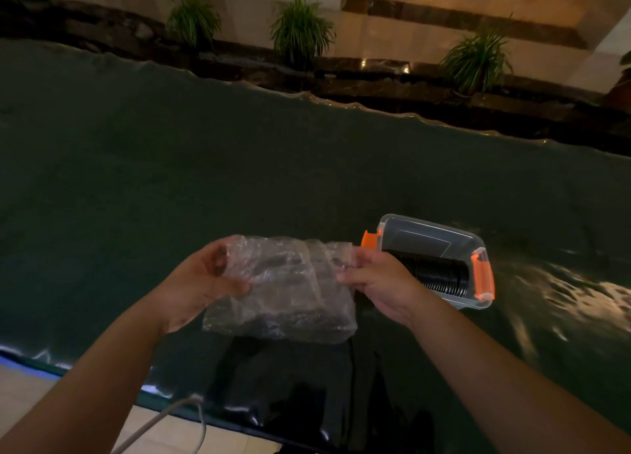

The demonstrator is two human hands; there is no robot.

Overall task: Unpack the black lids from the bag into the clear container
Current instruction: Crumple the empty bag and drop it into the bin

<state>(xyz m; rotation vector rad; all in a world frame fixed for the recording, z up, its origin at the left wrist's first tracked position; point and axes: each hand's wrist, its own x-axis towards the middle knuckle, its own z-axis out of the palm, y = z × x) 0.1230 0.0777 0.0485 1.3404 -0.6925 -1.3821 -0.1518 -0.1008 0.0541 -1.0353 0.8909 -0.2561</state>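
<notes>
Your left hand was closed on the left end of the clear plastic bag, thumb in front and fingers curled behind the crumpled film. Your right hand pinched the bag's right end between thumb and fingertips, so the bag hung stretched between the two hands, just above the table and near its front edge. Through the film you could make out something dark sagging along the bottom of the bag; those looked like remaining black lids, though the creases and glare made it hard to tell how many.

Just beyond your right hand sat the clear container, open, with orange latches at both ends. A row of black lids already stood on edge inside it, packed along the near side, while the far part of the container looked bare.

By my reading you were well into the unpacking: one batch was in the box and you were working the bag open, or shifting your grip on it, to reach what was left. The next move would call for finding the bag's mouth, keeping one hand on the film, and sliding the other in to draw out the lids, or tipping the bag over the container's open part. The film was loose and slippery, so lids could spill onto the dark table where they would be hard to see.
</notes>
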